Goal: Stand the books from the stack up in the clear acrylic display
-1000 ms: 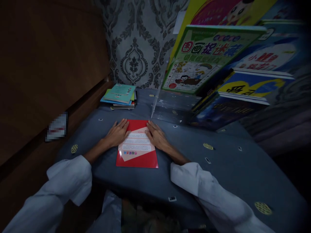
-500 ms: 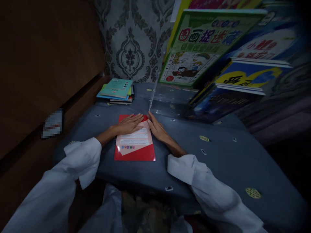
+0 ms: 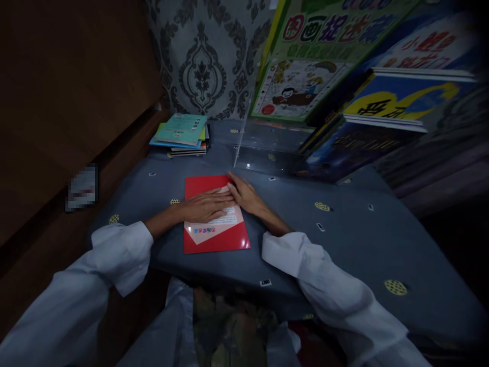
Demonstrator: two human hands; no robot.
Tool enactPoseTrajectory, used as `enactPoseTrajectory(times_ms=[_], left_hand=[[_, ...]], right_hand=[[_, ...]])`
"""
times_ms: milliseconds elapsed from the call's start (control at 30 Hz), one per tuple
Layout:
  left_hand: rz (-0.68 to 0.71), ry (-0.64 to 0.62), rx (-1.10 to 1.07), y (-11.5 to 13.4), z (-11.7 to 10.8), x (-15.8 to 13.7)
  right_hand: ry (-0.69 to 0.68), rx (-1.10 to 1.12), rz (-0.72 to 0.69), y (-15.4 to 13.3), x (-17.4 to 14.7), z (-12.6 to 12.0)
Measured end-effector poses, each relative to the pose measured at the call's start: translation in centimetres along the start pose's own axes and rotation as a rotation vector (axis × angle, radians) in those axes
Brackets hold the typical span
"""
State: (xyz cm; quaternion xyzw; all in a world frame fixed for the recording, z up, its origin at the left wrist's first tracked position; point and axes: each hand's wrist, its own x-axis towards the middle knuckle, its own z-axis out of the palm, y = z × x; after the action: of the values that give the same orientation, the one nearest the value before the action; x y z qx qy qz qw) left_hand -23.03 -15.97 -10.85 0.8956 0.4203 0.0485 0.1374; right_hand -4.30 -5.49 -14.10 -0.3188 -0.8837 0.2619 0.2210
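Note:
A thin red book (image 3: 217, 243) with a pale printed panel lies shut on the cloth-covered table. Across its middle my left hand (image 3: 208, 205) rests flat, fingers stretched to the right and covering part of the print. My right hand (image 3: 245, 194) touches the book's upper right edge, its fingers extended toward the far corner. The left fingertips come close to the right hand's thumb. Neither hand grips anything.
Behind stands a clear acrylic book stand (image 3: 263, 158) with several picture books, among them a green book (image 3: 301, 81) and a dark blue book (image 3: 347, 148). A small stack of books (image 3: 181, 130) sits back left. The grey tablecloth (image 3: 290, 214) spreads rightward. A wooden panel (image 3: 76, 92) borders the left.
My left hand has slid down the book toward me, uncovering its red far end. The book has turned slightly, while my right hand stays by its upper right edge.

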Motion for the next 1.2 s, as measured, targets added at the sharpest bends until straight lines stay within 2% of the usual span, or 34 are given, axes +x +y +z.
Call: enactPoseTrajectory(times_ms=[233, 400, 533, 700, 800, 967, 1067, 1133, 1200], left_hand=[[0.055, 0.024, -0.007, 2.3, 0.2, -1.3], [0.149, 0.016, -0.026, 4.7, 0.3, -2.4], [0.161, 0.017, -0.03, 6.4, 0.6, -3.4], [0.18, 0.058, -0.01, 7.1, 1.3, -4.0], [0.173, 0.08, 0.005, 7.2, 1.6, -4.1], [0.087, 0.196, 0.022, 6.9, 1.7, -4.2], [-0.007, 0.267, 0.036, 5.0, 1.2, -4.7], [-0.15, 0.314, 0.058, 2.8, 0.7, -5.2], [-0.385, 0.371, 0.09, 0.2, 0.2, -5.8]], right_hand=[[-0.035, -0.127, -0.02, -0.2, 0.0, 0.3], [-0.004, -0.133, -0.043, -0.1, -0.1, 0.5], [0.015, -0.155, -0.05, 0.0, -0.2, 0.8], [0.002, -0.211, -0.062, -0.5, -0.7, 0.8], [-0.022, -0.25, -0.082, -1.3, -2.3, 0.7], [-0.083, -0.289, -0.162, -2.9, -7.1, 0.4], [-0.101, -0.319, -0.207, -3.7, -9.9, -0.1], [-0.107, -0.338, -0.23, -4.0, -11.3, -0.3], [-0.104, -0.348, -0.241, -4.2, -12.1, -0.4]])
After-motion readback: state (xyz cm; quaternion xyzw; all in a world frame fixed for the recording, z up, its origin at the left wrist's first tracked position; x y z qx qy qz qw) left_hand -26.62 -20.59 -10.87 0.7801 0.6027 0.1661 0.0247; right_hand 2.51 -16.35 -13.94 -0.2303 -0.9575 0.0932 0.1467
